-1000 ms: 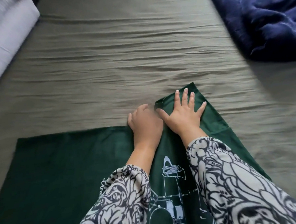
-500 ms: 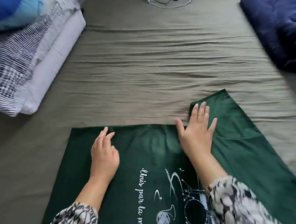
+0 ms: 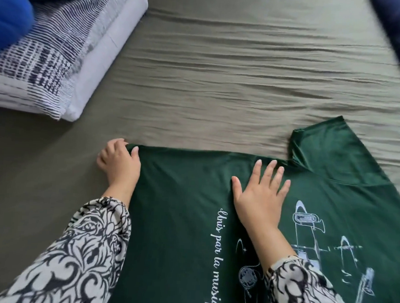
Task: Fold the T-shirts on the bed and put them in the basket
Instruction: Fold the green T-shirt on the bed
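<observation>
Green T-shirt point(image 3: 182, 196), white-printed, flat on apparently olive bed point(image 3: 221, 83).

Since 1 s ago the left hand point(image 3: 119, 164) has slid from beside the right hand point(image 3: 260, 196) out to the green T-shirt point(image 3: 181, 220)'s left corner, fingers now curled on the edge. Right hand has shifted off the sleeve point(image 3: 331, 156) onto the body, still flat. Cam panned left: striped pillow point(image 3: 48, 57) now upper left of frame.

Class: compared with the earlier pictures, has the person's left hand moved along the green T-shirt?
Yes. The left hand has slid left along the T-shirt, away from the sleeve, and now grips the hem corner.
</observation>
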